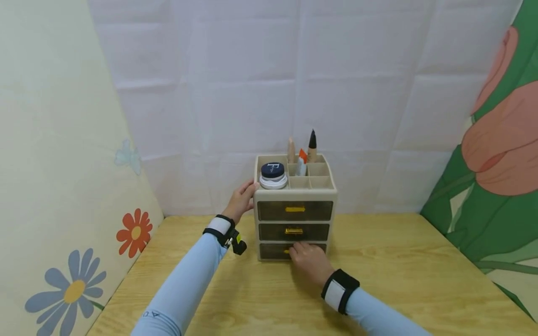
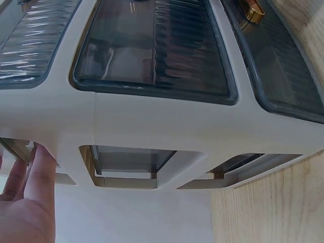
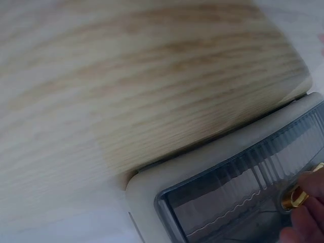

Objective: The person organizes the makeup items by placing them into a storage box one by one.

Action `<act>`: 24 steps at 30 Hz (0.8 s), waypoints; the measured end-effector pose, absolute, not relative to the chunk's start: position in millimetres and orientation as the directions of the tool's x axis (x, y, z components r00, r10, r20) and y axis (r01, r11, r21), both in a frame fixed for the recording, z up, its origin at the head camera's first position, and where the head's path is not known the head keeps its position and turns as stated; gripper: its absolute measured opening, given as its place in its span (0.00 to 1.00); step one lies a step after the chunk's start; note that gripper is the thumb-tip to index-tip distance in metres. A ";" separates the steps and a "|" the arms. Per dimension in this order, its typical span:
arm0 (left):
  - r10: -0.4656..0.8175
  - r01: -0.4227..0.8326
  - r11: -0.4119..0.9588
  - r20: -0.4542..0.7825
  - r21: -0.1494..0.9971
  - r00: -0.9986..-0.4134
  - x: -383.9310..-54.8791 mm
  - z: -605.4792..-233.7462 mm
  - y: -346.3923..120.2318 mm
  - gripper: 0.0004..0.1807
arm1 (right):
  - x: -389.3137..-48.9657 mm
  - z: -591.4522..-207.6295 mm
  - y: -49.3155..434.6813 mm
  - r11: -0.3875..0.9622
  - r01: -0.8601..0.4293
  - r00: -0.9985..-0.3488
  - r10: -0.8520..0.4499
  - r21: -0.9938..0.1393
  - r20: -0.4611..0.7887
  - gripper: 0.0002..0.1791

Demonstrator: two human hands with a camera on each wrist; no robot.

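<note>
A cream desktop drawer organizer (image 1: 295, 192) stands on the table with three smoky see-through drawers, all pushed in. At its lower front, my right hand (image 1: 311, 262) pinches the gold handle (image 3: 293, 198) of the bottom drawer (image 1: 271, 251). Against the organizer's left side, near the top, rests my left hand (image 1: 241, 199). Its fingers (image 2: 40, 174) look fairly straight beside a side opening in the left wrist view. Gold handles also show on the top drawer (image 1: 271, 211) and middle drawer (image 1: 271, 232). The right fingertips are partly cut off in the right wrist view.
On the organizer's top are a dark-lidded round jar (image 1: 272, 170), a white round case (image 1: 273, 183), an orange-capped tube (image 1: 301, 166), a black-tipped bottle (image 1: 312, 147) and a pinkish tube (image 1: 291, 150). A white cloth (image 1: 235, 107) hangs behind the wooden table (image 1: 378, 261).
</note>
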State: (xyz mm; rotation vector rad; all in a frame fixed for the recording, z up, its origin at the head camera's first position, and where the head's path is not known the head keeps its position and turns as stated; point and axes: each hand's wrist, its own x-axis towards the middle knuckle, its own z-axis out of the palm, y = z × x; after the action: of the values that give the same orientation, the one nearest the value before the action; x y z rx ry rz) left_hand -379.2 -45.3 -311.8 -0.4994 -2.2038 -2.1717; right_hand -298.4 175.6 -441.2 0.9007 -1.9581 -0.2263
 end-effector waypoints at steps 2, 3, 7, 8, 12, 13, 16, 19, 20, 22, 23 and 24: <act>0.221 0.228 -0.015 0.226 0.973 -0.949 -379.4 -311.3 -45.6 0.31 | -297.9 -439.3 176.0 0.708 -0.508 -0.301 -0.680 0.491 0.669 0.24; 0.221 0.227 -0.016 0.225 0.974 -0.949 -379.5 -311.2 -45.8 0.31 | -297.7 -438.6 176.3 0.705 -0.513 -0.305 -0.684 0.490 0.663 0.18; 0.226 0.229 -0.012 0.226 0.973 -0.948 -379.8 -310.9 -46.3 0.31 | -297.2 -436.9 177.0 0.700 -0.525 -0.318 -0.689 0.484 0.652 0.04; 0.227 0.230 -0.009 0.226 0.973 -0.947 -380.0 -310.7 -46.2 0.31 | -297.7 -437.1 177.2 0.700 -0.526 -0.321 -0.690 0.484 0.649 0.04; 0.221 0.230 0.002 0.224 0.973 -0.949 -380.1 -309.4 -46.0 0.31 | -299.9 -437.0 178.6 0.699 -0.521 -0.330 -0.695 0.490 0.639 0.03; 0.219 0.231 0.003 0.224 0.973 -0.950 -379.7 -308.9 -45.9 0.31 | -300.3 -436.8 178.9 0.699 -0.519 -0.333 -0.695 0.492 0.637 0.03; 0.213 0.230 0.002 0.225 0.973 -0.951 -379.1 -307.9 -45.6 0.31 | -301.0 -436.1 179.1 0.706 -0.509 -0.340 -0.690 0.493 0.638 0.06; 0.219 0.228 0.000 0.223 0.974 -0.950 -375.2 -305.5 -45.3 0.31 | -298.9 -435.7 179.9 0.720 -0.501 -0.365 -0.679 0.480 0.637 0.08; 0.226 0.226 0.001 0.220 0.974 -0.949 -371.4 -302.9 -45.5 0.30 | -297.3 -435.6 180.3 0.725 -0.505 -0.380 -0.674 0.468 0.633 0.08; 0.230 0.230 0.009 0.222 0.973 -0.947 -371.9 -304.2 -45.5 0.30 | -293.8 -435.8 181.3 0.736 -0.511 -0.399 -0.661 0.444 0.636 0.09; 0.231 0.231 0.014 0.221 0.973 -0.948 -372.1 -304.6 -45.5 0.30 | -292.2 -436.2 182.3 0.743 -0.517 -0.411 -0.652 0.425 0.638 0.09; 0.232 0.232 0.021 0.221 0.972 -0.947 -372.0 -304.8 -45.4 0.30 | -290.7 -436.6 183.4 0.749 -0.525 -0.418 -0.641 0.405 0.644 0.09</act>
State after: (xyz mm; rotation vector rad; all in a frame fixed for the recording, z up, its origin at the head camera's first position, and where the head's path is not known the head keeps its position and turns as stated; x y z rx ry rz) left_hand -372.0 -45.4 -304.8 -0.5098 -2.2449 -2.1376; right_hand -290.7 183.4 -436.6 0.8738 -2.1100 -0.1776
